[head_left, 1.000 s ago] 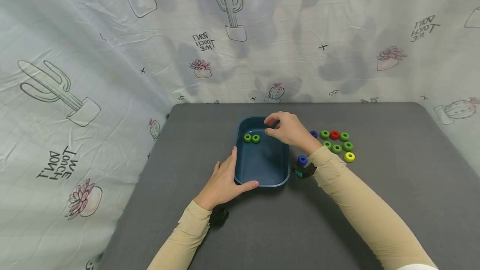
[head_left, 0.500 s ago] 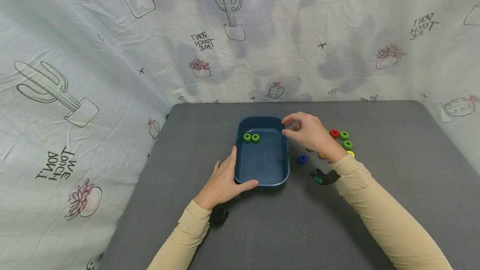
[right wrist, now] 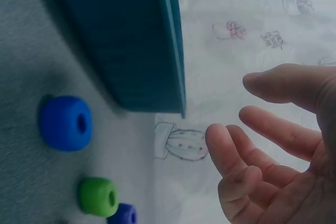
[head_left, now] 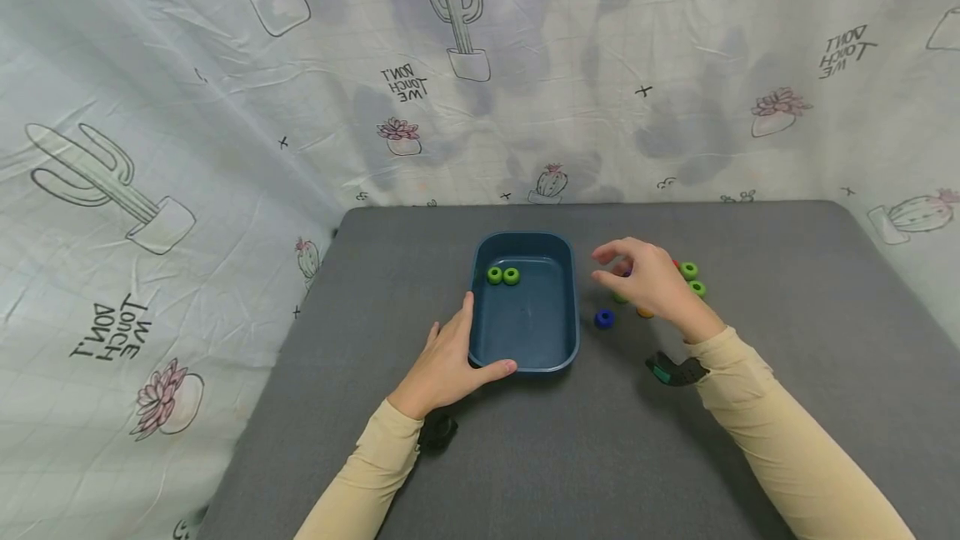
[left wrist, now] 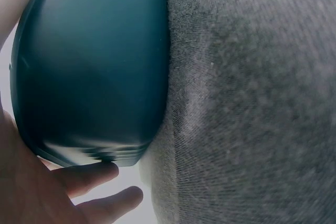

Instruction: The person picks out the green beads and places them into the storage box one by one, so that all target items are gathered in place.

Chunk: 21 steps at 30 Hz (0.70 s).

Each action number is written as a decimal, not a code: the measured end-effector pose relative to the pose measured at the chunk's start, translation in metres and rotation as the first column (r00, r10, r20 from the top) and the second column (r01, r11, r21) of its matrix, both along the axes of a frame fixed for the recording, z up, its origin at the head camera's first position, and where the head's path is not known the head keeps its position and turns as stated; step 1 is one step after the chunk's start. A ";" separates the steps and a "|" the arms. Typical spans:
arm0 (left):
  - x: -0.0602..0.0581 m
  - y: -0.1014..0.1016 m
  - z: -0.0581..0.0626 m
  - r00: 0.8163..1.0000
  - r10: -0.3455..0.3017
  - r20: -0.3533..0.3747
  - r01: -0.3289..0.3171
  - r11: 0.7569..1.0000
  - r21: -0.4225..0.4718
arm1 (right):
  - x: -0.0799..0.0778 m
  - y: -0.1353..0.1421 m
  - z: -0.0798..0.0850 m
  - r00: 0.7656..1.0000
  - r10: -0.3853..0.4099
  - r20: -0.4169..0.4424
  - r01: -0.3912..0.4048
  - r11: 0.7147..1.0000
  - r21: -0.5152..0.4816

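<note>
Behind the work hangs a patterned cloth (head_left: 525,132), and below it spreads a grey table (head_left: 525,473). On that table stands a blue tray (head_left: 528,319), upright, just left of some loose beads (head_left: 697,287). Its near left corner sits in the spread left hand (head_left: 446,361): the fingers lie straight along the left wall and the thumb reaches along the near rim, bracing rather than gripping. The right hand (head_left: 651,277) hangs above the beads, beyond the tray's right wall, with thumb and fingertips apart, fingers loosely bent, and nothing between them.

For a clean pick-up, I judge that the right hand should come straight down over 1 bead, set thumb and forefinger on opposite sides and squeeze lightly, since such round pieces probably roll when nudged off-centre. Steady pressure from the left hand should stop the tray sliding.

Inside the tray, 2 green beads (head_left: 503,276) lie side by side toward its far left corner. Outside, a green bead (right wrist: 98,196) and a second blue bead (right wrist: 123,214) rest on the table beneath the fingertips, not touching them. Nearer the person, a blue bead (head_left: 604,318) sits just beside the tray, and an orange bead (head_left: 645,312) shows below the palm. Past the knuckles lie 2 more green beads (head_left: 689,271) and a sliver of a red bead (head_left: 676,263); the hand may hide others.
</note>
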State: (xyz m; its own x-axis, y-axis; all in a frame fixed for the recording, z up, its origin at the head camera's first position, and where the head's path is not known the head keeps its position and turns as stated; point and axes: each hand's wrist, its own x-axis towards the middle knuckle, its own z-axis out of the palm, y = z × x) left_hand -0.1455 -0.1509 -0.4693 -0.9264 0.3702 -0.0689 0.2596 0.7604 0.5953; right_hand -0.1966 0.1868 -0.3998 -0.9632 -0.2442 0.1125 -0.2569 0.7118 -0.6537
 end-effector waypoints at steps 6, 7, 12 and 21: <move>0.001 -0.001 0.001 1.000 0.000 0.002 0.000 1.000 0.009 | 0.002 0.010 -0.011 1.000 -0.010 -0.004 0.010 1.000 0.010; 0.001 -0.001 0.002 1.000 0.001 0.003 -0.001 1.000 0.011 | 0.003 0.012 -0.013 1.000 -0.011 -0.003 0.011 1.000 0.009; 0.002 -0.001 0.002 1.000 0.004 0.006 -0.004 1.000 0.008 | 0.004 0.018 -0.019 1.000 -0.012 0.011 0.012 1.000 0.010; 0.003 -0.002 0.001 1.000 0.002 0.005 -0.002 1.000 0.011 | 0.000 0.024 -0.035 0.998 -0.057 0.035 0.055 0.997 0.059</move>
State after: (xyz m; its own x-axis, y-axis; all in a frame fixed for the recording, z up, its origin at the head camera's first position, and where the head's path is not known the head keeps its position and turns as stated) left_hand -0.1430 -0.1531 -0.4681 -0.9267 0.3694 -0.0693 0.2555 0.7543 0.6047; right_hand -0.1962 0.2111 -0.4353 -0.9787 -0.1951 0.0639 -0.1922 0.7610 -0.6196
